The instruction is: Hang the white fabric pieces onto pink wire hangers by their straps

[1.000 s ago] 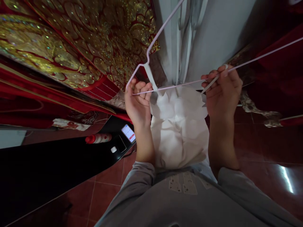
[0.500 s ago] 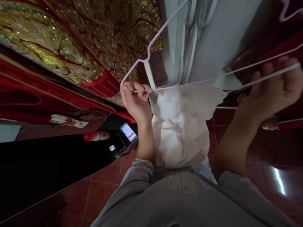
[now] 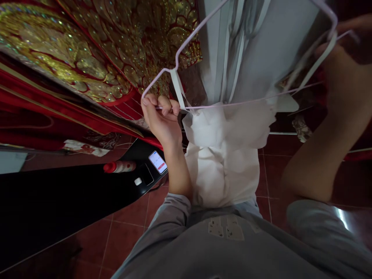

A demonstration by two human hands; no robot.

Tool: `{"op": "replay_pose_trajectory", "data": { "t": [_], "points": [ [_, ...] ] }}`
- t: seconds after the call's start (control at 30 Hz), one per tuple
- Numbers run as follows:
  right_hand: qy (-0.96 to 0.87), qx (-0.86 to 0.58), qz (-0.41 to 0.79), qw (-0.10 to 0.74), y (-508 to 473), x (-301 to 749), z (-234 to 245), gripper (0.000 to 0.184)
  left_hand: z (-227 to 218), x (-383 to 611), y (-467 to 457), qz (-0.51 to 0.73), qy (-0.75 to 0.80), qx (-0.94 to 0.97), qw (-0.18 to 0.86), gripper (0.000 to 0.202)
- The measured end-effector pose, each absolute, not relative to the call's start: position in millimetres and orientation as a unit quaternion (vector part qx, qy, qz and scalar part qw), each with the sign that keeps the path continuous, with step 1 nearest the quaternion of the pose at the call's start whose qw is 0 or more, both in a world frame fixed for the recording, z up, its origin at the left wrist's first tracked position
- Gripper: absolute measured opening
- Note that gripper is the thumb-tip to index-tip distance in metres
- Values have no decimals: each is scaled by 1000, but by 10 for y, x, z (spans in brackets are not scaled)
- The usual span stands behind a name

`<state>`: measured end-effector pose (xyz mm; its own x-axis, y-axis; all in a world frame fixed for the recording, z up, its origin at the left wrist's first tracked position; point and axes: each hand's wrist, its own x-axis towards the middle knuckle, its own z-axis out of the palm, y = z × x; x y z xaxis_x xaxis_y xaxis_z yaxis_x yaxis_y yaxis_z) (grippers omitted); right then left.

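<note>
Drapery of red cloth crusted with gold sequins [image 3: 122,46] hangs to the left of and beyond the left hand [image 3: 161,120], the biggest thing on my feed. Next comes a long glossy black tabletop [image 3: 58,209], stretching away on the left hand's outer side. Smooth and grey, an upright panel [image 3: 261,50] stands ahead, in the gap between both hands. Also between them, but nearer the body, I find the soft white-to-cream cloth garment [image 3: 223,170], creased, its top edge just right of the left fingers. A thin pale pink wire hanger [image 3: 194,34] reaches across from one hand to the other; I see the left hand closed round its left corner, fingers curled over the lower bar. At the hanger's right end is the right hand [image 3: 345,58], blurred and dim, so I cannot tell whether it grips anything. Of two narrow white fabric straps [image 3: 176,87], one runs from the notch beside the left hand down to the garment; the other loops at the notch by the right hand. Smaller items sit on the tabletop, left of the left hand and nearer the body: a red-capped pale patterned bottle [image 3: 123,166], a lit-screen phone [image 3: 157,162], a flat black rectangular device [image 3: 147,174] and a tiny white rounded case [image 3: 138,181].
</note>
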<state>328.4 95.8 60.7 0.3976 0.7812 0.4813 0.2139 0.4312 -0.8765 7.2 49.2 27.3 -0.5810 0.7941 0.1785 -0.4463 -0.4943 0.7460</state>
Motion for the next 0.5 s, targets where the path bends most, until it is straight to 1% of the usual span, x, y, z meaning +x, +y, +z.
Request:
{"op": "replay_pose_trajectory", "data": {
  "t": [0.03,0.07,0.13,0.2,0.23,0.33,0.4,0.43,0.5],
  "points": [
    [-545,-486,189,656,927,3239,636,11,244,52,503,823,333,269,374,42],
    [-578,-484,169,635,883,3198,661,14,216,35,512,822,329,278,372,43],
    [-612,-493,124,606,771,3119,698,28,172,17,520,825,315,295,366,45],
    [-612,-497,78,611,647,3023,702,46,159,28,516,828,302,308,357,48],
    [-602,-490,58,627,584,2959,684,49,165,43,510,830,296,311,356,50],
    [-494,-440,31,749,401,2690,536,37,205,108,491,844,282,290,352,52],
    [-400,-405,63,820,290,2477,375,33,223,140,482,844,291,271,359,52],
    [-398,-396,117,819,244,2376,287,32,223,147,480,843,297,267,361,52],
    [-453,-412,268,744,191,2211,126,20,204,139,483,838,301,275,362,50]
  ]
}}
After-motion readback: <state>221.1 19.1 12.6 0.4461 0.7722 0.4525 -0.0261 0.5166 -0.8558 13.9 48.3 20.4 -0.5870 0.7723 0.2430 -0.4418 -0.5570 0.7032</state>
